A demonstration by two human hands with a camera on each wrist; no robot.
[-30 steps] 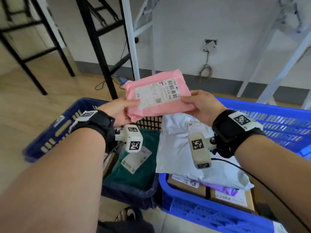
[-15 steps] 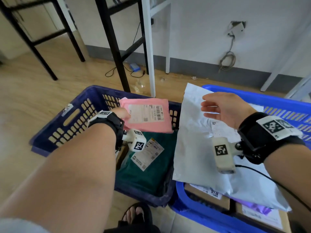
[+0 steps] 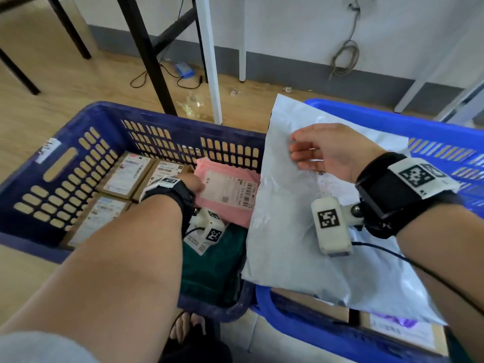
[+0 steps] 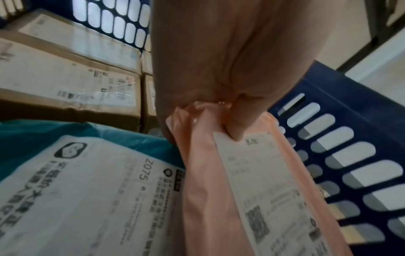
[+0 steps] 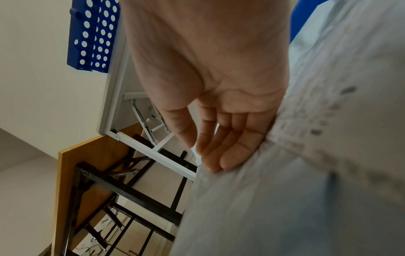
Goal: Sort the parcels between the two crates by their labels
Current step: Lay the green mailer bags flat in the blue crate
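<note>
My left hand pinches the corner of a pink parcel with a white label, low inside the dark blue crate. The left wrist view shows thumb and fingers clamped on the pink parcel, which lies over a green parcel. My right hand hovers with relaxed fingers over a large grey-white mailer bag that lies across the bright blue crate. In the right wrist view the fingers touch the grey-white mailer bag without gripping it.
Several labelled cardboard boxes fill the left part of the dark crate. More boxes and a purple bag lie under the mailer in the bright blue crate. Black and white table legs stand behind the crates. A sandalled foot is between them.
The right hand let go of the pink parcel and moved over the grey mailer. The left hand carried the pink parcel down into the dark blue crate.
</note>
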